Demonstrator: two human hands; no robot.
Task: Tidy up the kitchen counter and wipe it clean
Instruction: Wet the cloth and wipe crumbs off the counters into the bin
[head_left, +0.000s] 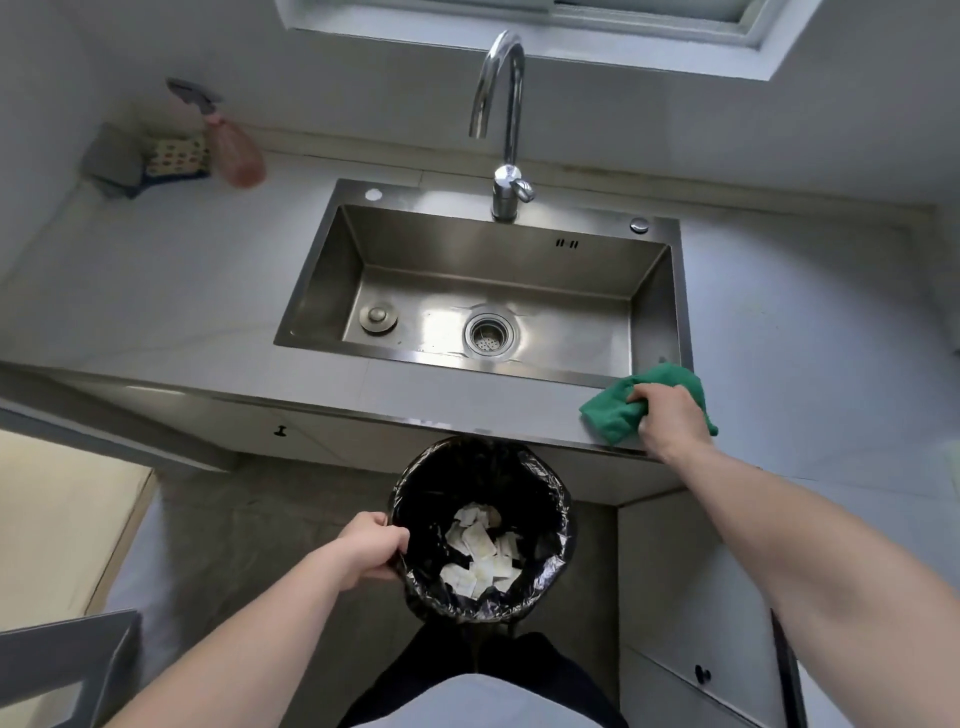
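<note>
One green cloth (615, 408) lies bunched on the front edge of the pale counter (156, 291), just beside the right front corner of the sink (317, 291). The right hand (670, 423) sits on top of it with the fingers curled into the fabric, gripping it against the counter.

One bin (483, 530), lined with a shiny black bag, is held below the counter edge in front of the person. The left hand (371, 551) grips its rim on the left side, thumb over the edge and fingers curled underneath. Inside lie many small white paper scraps (480, 553); they overlap too much to count, and no writing can be read on them.

There is one steel sink with one strainer drain (490, 335) in the middle of its floor and one round plug (378, 317) lying to the left of it. One curved chrome tap (501, 124) rises behind the basin.

In the far left corner of the counter stand one pink spray bottle (234, 150) with a grey trigger, leaning, and beside it one patterned sponge (176, 158) and one folded grey cloth (115, 158), close together. The blur hides any label on the bottle.
</note>
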